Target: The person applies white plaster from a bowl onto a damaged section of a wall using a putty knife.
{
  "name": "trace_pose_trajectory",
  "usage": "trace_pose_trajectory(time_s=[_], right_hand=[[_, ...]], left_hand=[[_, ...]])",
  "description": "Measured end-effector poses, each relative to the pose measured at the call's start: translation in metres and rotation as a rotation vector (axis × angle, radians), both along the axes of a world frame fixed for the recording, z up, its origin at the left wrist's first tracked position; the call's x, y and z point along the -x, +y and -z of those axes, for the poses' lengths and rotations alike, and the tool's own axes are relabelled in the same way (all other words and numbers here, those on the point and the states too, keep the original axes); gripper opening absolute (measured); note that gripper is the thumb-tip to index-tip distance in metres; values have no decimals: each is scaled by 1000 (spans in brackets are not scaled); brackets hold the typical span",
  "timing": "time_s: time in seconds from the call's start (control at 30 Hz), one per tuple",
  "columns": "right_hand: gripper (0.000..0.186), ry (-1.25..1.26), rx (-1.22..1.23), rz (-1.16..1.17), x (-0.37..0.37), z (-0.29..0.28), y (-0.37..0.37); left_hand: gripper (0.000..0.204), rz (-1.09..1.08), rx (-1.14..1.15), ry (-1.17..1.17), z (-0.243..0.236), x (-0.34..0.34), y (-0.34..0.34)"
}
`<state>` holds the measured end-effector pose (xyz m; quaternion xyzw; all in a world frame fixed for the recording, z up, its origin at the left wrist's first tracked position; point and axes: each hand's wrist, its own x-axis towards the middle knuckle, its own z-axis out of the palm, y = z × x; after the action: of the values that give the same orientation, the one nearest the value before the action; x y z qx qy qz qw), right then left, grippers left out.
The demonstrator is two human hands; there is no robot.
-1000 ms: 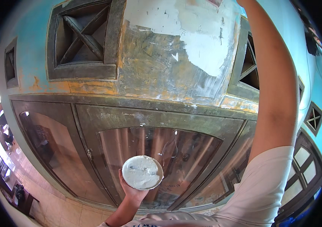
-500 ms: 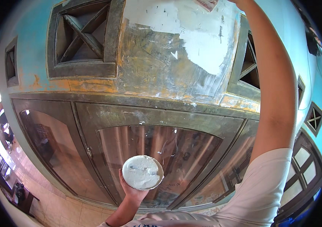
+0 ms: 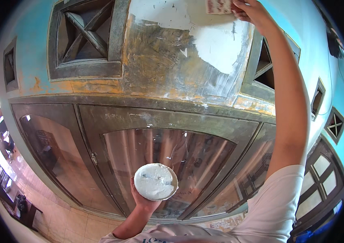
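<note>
My left hand [image 3: 143, 202] holds up a round white bowl [image 3: 176, 189] from its left underside, fingers wrapped beneath it. White putty-like paste [image 3: 155, 181] fills the bowl, with a grey dip near its middle. High at the top right, my right hand [image 3: 255, 14] grips a flat, pale rectangular spreader [image 3: 217, 6] with red markings. The spreader lies at or close to the upper wall, over a white-coated area; contact cannot be made out. Below it, a smooth white patch [image 3: 216, 48] borders bare, stained brown-grey wall [image 3: 156, 56].
Dark wooden vents with crossed bars, one at the left [image 3: 85, 38] and one at the right [image 3: 264, 67], flank the patch. Beneath runs a wooden frame [image 3: 172, 115] with glass panes and a curtain [image 3: 160, 150]. A dark bench [image 3: 26, 214] stands on the tiled floor [image 3: 64, 222] at lower left.
My right hand has come down and left, bringing more of the spreader into view. The bowl in my left hand has shifted slightly right and up.
</note>
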<state>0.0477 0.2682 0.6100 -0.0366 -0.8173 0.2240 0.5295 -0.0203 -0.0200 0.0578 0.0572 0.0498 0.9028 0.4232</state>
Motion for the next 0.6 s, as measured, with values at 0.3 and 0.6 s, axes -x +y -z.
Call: trace_pose_trajectory(time_s=[0.3,0.6], right_hand=[[29,111,176,-257,3,20,12],[36,116,138,-37,-47,22,87]], left_hand=[[69,46,-21,28,2,-1,2],[70,93,22,40,9,-11,2]])
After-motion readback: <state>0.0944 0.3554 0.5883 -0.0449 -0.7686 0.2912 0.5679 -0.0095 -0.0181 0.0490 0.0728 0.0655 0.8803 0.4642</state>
